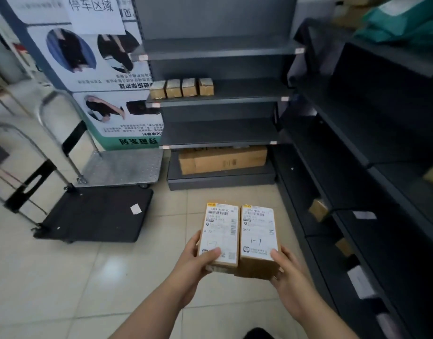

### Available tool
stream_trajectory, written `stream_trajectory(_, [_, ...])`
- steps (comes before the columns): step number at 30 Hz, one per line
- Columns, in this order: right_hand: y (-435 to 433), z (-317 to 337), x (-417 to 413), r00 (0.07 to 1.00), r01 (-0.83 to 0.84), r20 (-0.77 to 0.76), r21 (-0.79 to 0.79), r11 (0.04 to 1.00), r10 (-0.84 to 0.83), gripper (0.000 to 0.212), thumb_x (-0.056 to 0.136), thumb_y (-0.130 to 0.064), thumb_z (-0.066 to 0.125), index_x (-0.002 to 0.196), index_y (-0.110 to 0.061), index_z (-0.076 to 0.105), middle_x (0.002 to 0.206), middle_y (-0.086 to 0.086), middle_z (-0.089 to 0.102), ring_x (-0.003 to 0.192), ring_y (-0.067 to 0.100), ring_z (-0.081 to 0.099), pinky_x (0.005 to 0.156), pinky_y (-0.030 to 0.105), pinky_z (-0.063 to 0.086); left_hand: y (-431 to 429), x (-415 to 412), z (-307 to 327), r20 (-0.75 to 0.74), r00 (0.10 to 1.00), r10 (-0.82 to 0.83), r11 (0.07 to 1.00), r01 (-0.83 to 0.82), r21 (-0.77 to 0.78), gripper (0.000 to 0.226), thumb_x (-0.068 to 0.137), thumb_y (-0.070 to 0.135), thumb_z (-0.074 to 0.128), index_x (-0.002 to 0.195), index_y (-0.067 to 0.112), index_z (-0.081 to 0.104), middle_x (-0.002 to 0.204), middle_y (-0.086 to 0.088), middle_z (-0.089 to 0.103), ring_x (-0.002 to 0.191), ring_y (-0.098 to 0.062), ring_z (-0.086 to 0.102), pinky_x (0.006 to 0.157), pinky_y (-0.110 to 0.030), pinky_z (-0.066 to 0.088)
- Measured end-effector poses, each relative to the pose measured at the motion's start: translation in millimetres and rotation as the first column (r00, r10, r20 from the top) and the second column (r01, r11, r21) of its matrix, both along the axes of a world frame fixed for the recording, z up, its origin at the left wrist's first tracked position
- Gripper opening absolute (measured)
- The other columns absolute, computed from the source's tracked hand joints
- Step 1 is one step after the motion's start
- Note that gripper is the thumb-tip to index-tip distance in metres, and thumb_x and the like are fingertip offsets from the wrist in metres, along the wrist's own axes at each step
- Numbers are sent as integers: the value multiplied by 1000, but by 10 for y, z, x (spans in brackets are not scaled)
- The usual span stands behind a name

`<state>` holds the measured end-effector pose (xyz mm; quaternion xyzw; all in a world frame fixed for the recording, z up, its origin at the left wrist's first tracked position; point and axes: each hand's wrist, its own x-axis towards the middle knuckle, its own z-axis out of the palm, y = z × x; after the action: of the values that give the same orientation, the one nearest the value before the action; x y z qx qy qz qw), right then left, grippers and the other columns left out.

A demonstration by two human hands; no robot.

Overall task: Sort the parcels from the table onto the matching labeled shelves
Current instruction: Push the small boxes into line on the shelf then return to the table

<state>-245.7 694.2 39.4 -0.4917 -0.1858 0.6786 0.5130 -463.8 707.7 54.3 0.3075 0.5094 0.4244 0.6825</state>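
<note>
I hold two small cardboard parcels side by side in front of me, above the tiled floor. My left hand (194, 261) grips the left parcel (220, 234), thumb on its white label. My right hand (287, 272) grips the right parcel (258, 237), whose label bears a handwritten "1-1". A dark grey shelf unit (218, 99) stands straight ahead; several small brown parcels (182, 88) sit in a row on its second shelf.
A large carton (222, 159) lies on the bottom shelf ahead. A second dark shelf unit (357, 148) runs along the right with a few small boxes (318, 209). Two flat trolleys, silver (122, 167) and black (98, 212), stand at the left before a poster wall.
</note>
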Motion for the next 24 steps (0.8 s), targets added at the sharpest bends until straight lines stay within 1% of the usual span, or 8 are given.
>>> stream_trajectory(3, [360,16,-115,999,-40,-2,-14,999,39,63,70,-17,66,131,-9,49,118,17,65,102,29,64,79,38,50,219,-124,-69,13,998,64,998,-64,-20,64,80,4,67,136,24,43,117,-4,68,103,-26,67,76,-34,52])
stream_trajectory(7, [886,13,-142,996,-85,-3,-18,996,85,64,68,-18,68,129,-11,51,117,15,66,102,30,64,78,37,51,643,-150,-146,16,992,125,992,-124,-29,63,80,3,67,135,25,44,115,-3,69,102,-26,67,72,-31,53])
stream_trajectory(10, [1402,46,-67,993,-120,15,-1,993,120,61,69,-21,68,127,-13,51,112,13,69,102,29,65,75,36,50,1132,-68,-153,10,989,144,989,-144,-17,62,81,3,67,135,24,45,115,-3,69,100,-24,68,64,-26,53])
stream_trajectory(12, [1784,106,36,989,-149,21,14,989,149,61,70,-23,69,128,-14,50,112,11,69,104,29,64,77,36,50,1501,29,-99,17,987,162,987,-162,-6,59,82,3,66,133,25,47,115,-2,70,100,-23,68,63,-25,54])
stream_trajectory(16, [2595,309,299,982,-183,48,48,982,181,60,70,-24,69,127,-15,51,108,11,71,103,28,64,77,36,50,2271,262,122,45,980,196,979,-199,55,55,81,5,66,130,26,49,112,-1,71,99,-20,69,72,-28,53])
stream_trajectory(20, [3299,437,493,971,-232,84,87,969,225,57,73,-26,68,126,-17,51,108,9,71,105,28,64,78,34,50,2944,483,232,90,962,258,961,-265,78,69,72,13,71,135,21,45,116,-8,69,104,-26,67,86,-40,51])
stream_trajectory(22, [3557,427,571,967,-245,93,93,965,236,55,76,-25,68,127,-18,50,110,8,70,106,28,63,80,34,50,3185,583,202,120,948,294,950,-303,73,73,70,14,72,137,19,42,118,-9,67,105,-27,66,87,-40,50])
stream_trajectory(24, [3711,367,641,964,-255,92,76,964,248,57,75,-26,69,127,-20,50,113,9,69,106,27,63,82,35,51,3355,663,131,134,938,321,942,-331,58,71,71,15,71,137,18,43,118,-10,67,105,-28,66,87,-40,50])
